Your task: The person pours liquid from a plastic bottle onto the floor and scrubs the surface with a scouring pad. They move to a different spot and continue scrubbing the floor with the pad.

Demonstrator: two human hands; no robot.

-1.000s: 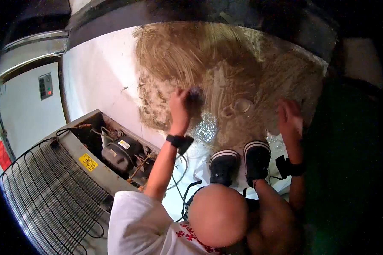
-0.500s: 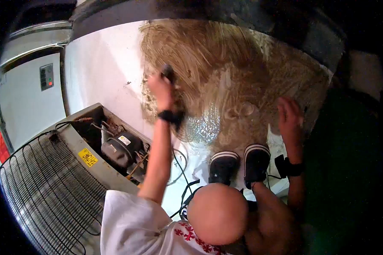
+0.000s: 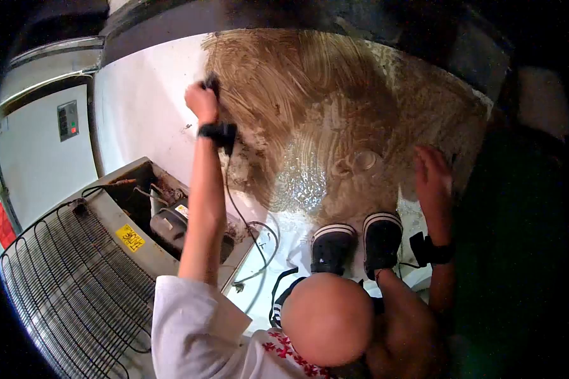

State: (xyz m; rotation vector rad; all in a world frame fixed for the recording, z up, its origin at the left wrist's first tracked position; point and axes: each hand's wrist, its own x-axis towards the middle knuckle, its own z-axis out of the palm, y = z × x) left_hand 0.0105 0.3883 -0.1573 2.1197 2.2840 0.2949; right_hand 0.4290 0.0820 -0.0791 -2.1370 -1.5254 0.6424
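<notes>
My left hand (image 3: pixel 202 102), wearing a black wrist strap, is closed around a small dark object (image 3: pixel 210 83) whose shape is hard to make out. It is at the left edge of a brown, streaky smear (image 3: pixel 265 82) that covers much of a white surface (image 3: pixel 145 95). A shiny wet patch (image 3: pixel 302 183) lies nearer to me. On the right, my right hand (image 3: pixel 433 175) has its fingers stretched out over the edge of the brown area, holding nothing visible. It also has a black wrist strap.
At the lower left is an appliance's back with a black wire grille (image 3: pixel 69 284), a yellow label (image 3: pixel 130 237) and a compressor (image 3: pixel 169 226). A dark cable (image 3: pixel 273 237) loops beside my shoes (image 3: pixel 333 247). A pale panel with buttons (image 3: pixel 41 151) stands at the far left.
My left hand has moved up and to the left with the dark object, and more of the cable shows below its wrist. My right hand has hardly moved.
</notes>
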